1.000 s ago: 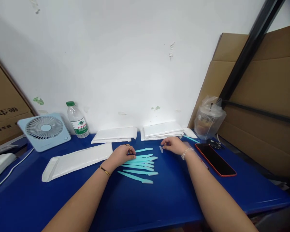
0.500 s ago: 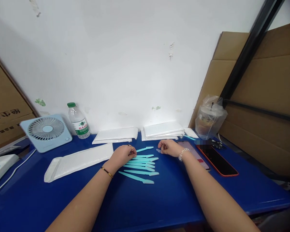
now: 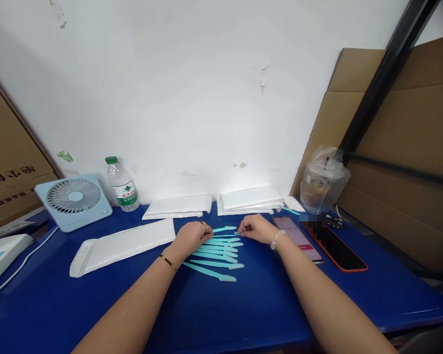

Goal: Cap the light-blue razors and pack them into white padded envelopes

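Note:
Several teal eyebrow razors (image 3: pixel 216 266) lie in a loose fan on the blue table, their blade ends to the right. My left hand (image 3: pixel 192 237) is closed in a pinch on the handle of one eyebrow razor (image 3: pixel 223 236) near the top of the fan. My right hand (image 3: pixel 256 229) pinches a small clear blade cap (image 3: pixel 237 233) at that razor's blade end. Whether the blade sits inside the cap is too small to tell. Another eyebrow razor (image 3: pixel 225 229) lies just beyond.
A long white padded envelope (image 3: pixel 125 246) lies left of my left hand, with stacked white envelopes (image 3: pixel 249 199) along the wall. Two phones (image 3: pixel 339 250) and a bagged drink cup (image 3: pixel 321 184) stand or lie right. A fan (image 3: pixel 74 199) and water bottle (image 3: pixel 123 189) are left.
My right hand has moved slightly left with the clear cap, which is now at the blade end of a razor. That razor now shows between my two hands.

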{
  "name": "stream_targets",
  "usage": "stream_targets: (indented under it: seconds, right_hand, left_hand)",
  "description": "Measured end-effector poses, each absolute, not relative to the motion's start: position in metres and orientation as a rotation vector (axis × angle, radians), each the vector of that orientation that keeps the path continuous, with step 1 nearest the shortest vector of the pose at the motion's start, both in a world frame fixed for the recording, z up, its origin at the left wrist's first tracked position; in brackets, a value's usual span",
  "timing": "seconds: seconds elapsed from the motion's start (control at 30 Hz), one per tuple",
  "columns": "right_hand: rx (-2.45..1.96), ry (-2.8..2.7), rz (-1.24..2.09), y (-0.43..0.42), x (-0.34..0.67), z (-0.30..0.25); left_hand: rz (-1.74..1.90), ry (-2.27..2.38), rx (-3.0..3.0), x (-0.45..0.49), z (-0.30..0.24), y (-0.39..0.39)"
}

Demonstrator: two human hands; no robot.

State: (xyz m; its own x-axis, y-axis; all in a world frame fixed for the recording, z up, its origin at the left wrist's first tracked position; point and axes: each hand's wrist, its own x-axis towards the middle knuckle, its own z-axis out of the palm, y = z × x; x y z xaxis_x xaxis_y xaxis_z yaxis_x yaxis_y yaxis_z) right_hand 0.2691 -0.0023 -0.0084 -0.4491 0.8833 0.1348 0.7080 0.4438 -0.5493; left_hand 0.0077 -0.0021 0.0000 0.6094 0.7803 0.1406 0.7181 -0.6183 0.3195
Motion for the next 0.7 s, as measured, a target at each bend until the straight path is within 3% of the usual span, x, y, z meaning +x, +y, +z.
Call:
stream_targets:
  seconds: [0.5, 0.7]
  right_hand:
    - [-1.271, -2.311, 0.517, -0.013, 0.245, -0.004]
    - [-1.370, -2.492, 0.618, -0.030, 0.237, 0.001]
  left_hand:
    - [0.462, 1.257, 2.584, 0.005, 0.001, -0.005]
    - [0.117, 1.169, 2.559, -0.012, 0.012, -0.016]
